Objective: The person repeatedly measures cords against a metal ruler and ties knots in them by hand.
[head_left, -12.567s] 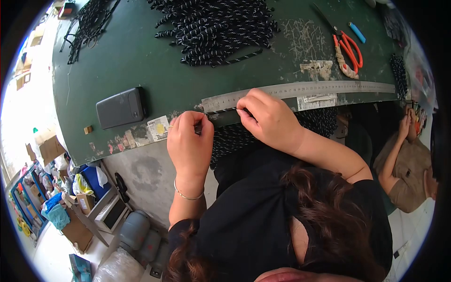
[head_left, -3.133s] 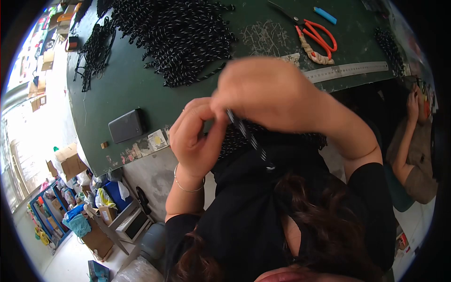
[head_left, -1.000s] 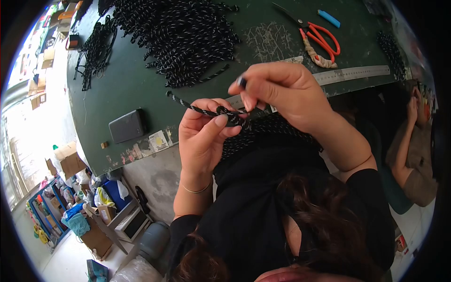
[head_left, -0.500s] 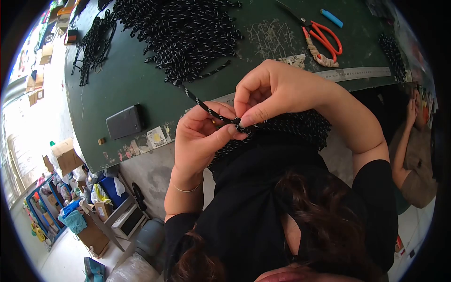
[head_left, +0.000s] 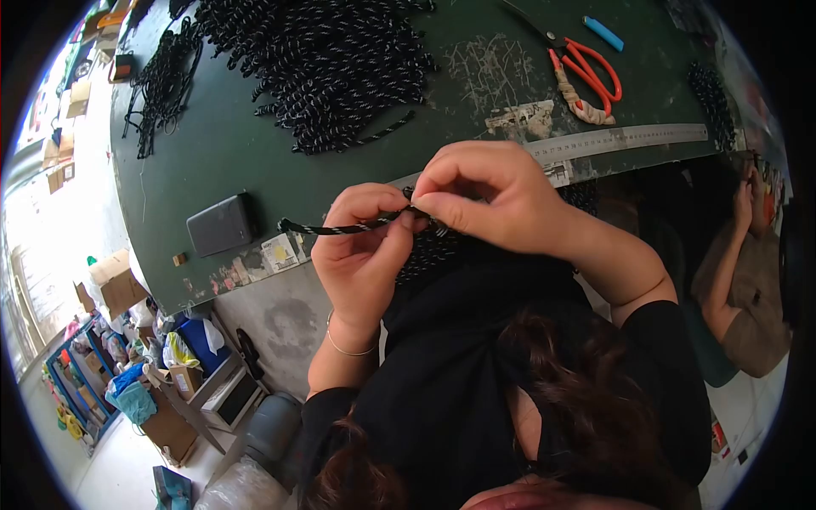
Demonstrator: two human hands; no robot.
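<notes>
A black cord with white flecks (head_left: 340, 229) runs leftward out of my left hand (head_left: 361, 246), whose thumb and fingers pinch it. My right hand (head_left: 484, 195) meets the left at the fingertips and grips the same cord, where a small loop or knot shows, partly hidden by the fingers. Behind my hands lies a big pile of similar cords (head_left: 331, 68). The metal ruler (head_left: 620, 138) extends to the right of my right hand, its left part covered. More flecked cords (head_left: 425, 255) lie below my hands, against the black clothing.
Orange-handled scissors (head_left: 586, 81) and a blue lighter-like object (head_left: 603, 33) lie at the back right. A dark box-shaped device (head_left: 221, 225) and a small wooden block (head_left: 179, 259) sit left on the green table (head_left: 212, 153). Another person (head_left: 748, 289) is at far right.
My hands have come together on the cord. Its free end, which pointed up and left toward the pile, now lies lower, pointing left. Earlier the cord was held along the ruler.
</notes>
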